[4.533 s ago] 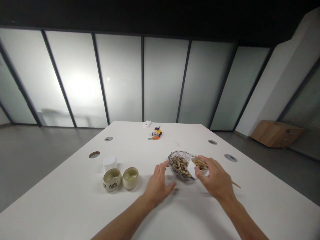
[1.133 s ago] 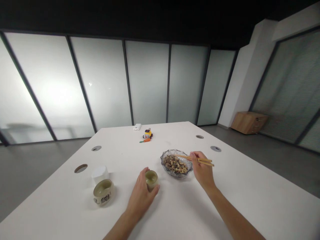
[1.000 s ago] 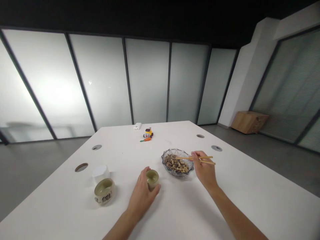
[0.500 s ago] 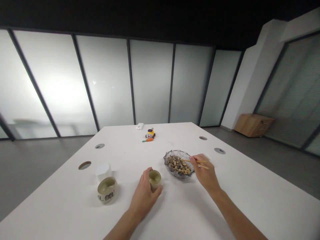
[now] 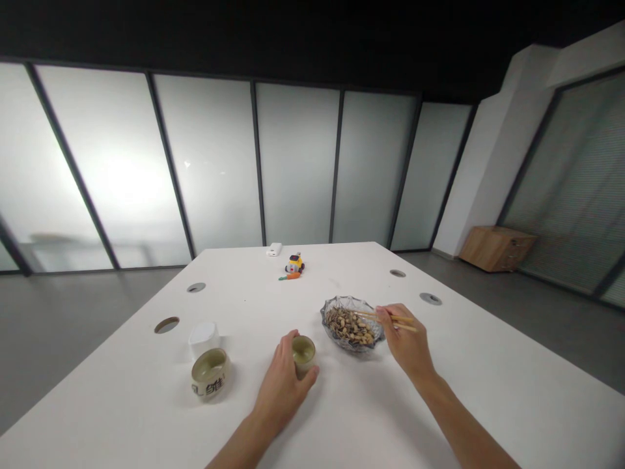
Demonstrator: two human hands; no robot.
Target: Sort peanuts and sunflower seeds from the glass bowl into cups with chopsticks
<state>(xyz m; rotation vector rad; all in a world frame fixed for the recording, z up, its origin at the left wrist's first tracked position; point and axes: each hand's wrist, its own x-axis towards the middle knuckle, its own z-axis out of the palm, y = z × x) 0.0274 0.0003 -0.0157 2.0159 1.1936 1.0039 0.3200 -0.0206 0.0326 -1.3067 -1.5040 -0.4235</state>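
The left hand (image 5: 284, 381) curls round the small cup (image 5: 305, 352), shifted from beside the lettered cup (image 5: 211, 373), away from the left edge of the table (image 5: 112, 391), towards the glass bowl (image 5: 378, 330), leaving it handy for the chopsticks (image 5: 404, 319) the right hand (image 5: 406, 340) pinches over the seed-like mix (image 5: 349, 326).

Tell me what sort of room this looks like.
Probably an office or meeting room: there's a large white table with round openings in its top, frosted glass panels behind it, and a low wooden cabinet on the floor.
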